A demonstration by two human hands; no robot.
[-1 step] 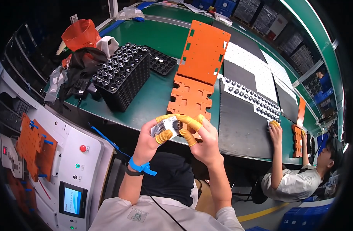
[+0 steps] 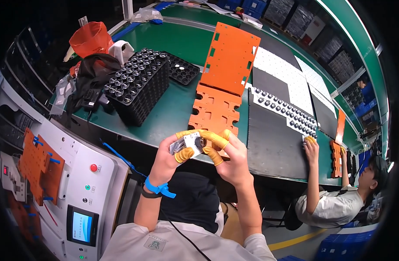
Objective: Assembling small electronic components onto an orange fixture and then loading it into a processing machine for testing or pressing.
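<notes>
A small grey metal part (image 2: 191, 143) is held up in front of the chest, above the near edge of the green bench (image 2: 173, 111), between both hands. The left hand (image 2: 171, 158) is closed around the part's left end from below, its fingers (image 2: 184, 154), capped in yellow finger cots, clamped on it. The right hand (image 2: 230, 161) is brought in from the right, its cot-covered fingers (image 2: 214, 139) pressed over the top and right end of the same part, so that it is pinched from both sides. The long axis of the part appears to run roughly left to right, from one palm to the other; finer detail cannot be told at this size. Neither hand is clearly nearer: the part lies between them, touching both. A blue wrist strap (image 2: 158, 188) is worn on the left wrist.

Just beyond the hands an orange cut-out plate (image 2: 214, 111) is laid on the bench, with a larger orange plate (image 2: 230, 56) past it. A stack of black trays (image 2: 138, 85) filled with small round parts stands to the left. At the far right, a co-worker's hand (image 2: 311, 145) is rested on a black mat.
</notes>
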